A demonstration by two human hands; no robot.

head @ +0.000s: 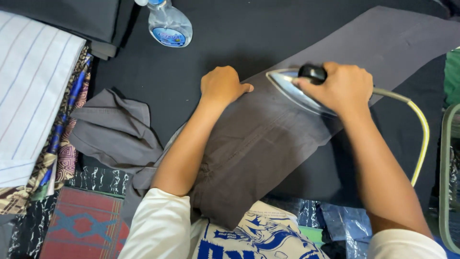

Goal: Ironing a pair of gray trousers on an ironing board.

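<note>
The left hand (223, 85) lies knuckles-up with fingers curled under, pressing flat on the dark grey cotton trousers (258, 144) and grasping nothing. The trousers stretch across the black padded ironing surface (230, 43), the waist end near the person's body and one leg running up toward the far right corner.

At the far left edge sits a stack of folded cloths: a white fabric with thin blue and red stripes (33, 86) on top, and a brown patterned cloth with blue bands (62, 144) beneath it. Just right of the stack, a bunched part of the same grey garment (115, 129) spills off the board's near edge, above a red woven mat with a blue motif (86, 223). At the top, one clear plastic spray bottle with a blue label (168, 26) lies well apart from the left hand, with bare black surface between them.

Right of the left hand, the right hand (342, 86) is clenched around the black handle of one silver-soled electric iron (299, 88), whose pointed tip faces the left hand, just beside it. Its pale yellow-green cord (421, 129) loops down the right side. At the right edge stands a grey-rimmed frame (445, 182).

Open black surface remains along the top and right of the trouser leg.
</note>
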